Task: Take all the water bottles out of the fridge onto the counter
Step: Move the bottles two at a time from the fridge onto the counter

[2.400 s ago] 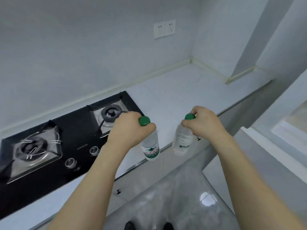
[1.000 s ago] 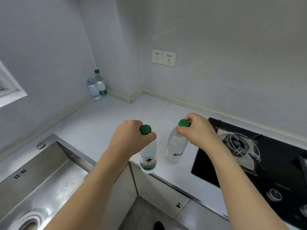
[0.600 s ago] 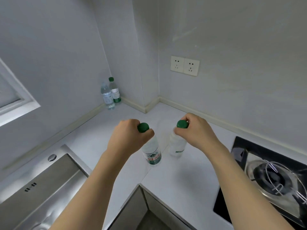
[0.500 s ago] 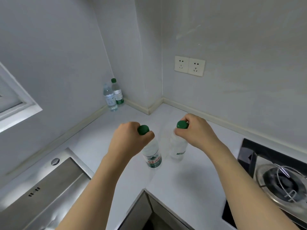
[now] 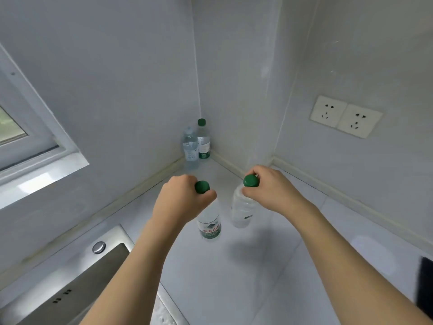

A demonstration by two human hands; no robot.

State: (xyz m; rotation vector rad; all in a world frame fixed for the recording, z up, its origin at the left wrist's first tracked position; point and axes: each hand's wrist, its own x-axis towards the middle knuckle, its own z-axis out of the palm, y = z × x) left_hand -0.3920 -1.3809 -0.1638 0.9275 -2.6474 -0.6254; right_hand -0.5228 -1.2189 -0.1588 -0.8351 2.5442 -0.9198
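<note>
so the worktop (image 5: 269, 266) runs into a back corner between two walls, and that corner is the whole story for what comes next. two water bottles are already parked there, upright and touching each other: a clear-capped one (image 5: 190, 146) in front and a green-capped one (image 5: 203, 139) tucked behind it, right against the walls. the sink (image 5: 70, 285) sits along the near left edge, and a sliver of black hob (image 5: 425, 285) pokes in at the right edge.

the two carried bottles hang upright over the middle of the worktop, long axes roughly vertical, bottoms not down yet as far as i can tell. the corner pair lies straight ahead and a bit left of both hands, so the left hand (image 5: 180, 202) is nearer. it's wrapped round the neck of the labelled bottle (image 5: 209, 227), just under the green cap. the right hand (image 5: 269, 188) pinches the neck of the other bottle (image 5: 241, 212), which tilts slightly.

containers: the sink bowl is mostly out of view, can't say what's in it. the fridge isn't in the shot at all.
</note>
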